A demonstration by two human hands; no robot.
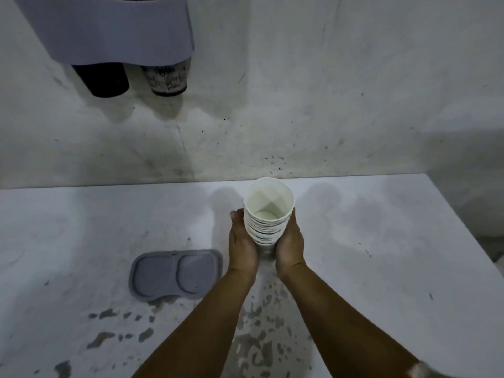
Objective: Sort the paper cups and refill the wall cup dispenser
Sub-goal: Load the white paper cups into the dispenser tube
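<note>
Your left hand (242, 245) and right hand (290, 245) are cupped around a stack of white paper cups (267, 214), mouth up, above the surface (381, 241). The grey lid (176, 274) lies left of the stack; the wall dispenser (109, 28) hangs up-left of it, with a black cup (102, 79) and a printed cup (166, 79) poking out below.

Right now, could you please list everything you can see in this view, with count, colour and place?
Nested stack of white paper cups: one stack, white, upright on the table, held between both hands.
Grey moulded plastic lid: one, grey, flat on the table, left of the hands.
Grey wall cup dispenser: one, grey, on the wall, upper left.
Black paper cup: one showing, black, protruding below the dispenser's left side.
Printed white paper cup: one showing, white with black print, protruding below its right side.
White stained table: one.
Left hand: against the stack's left side.
Right hand: against its right side.
</note>
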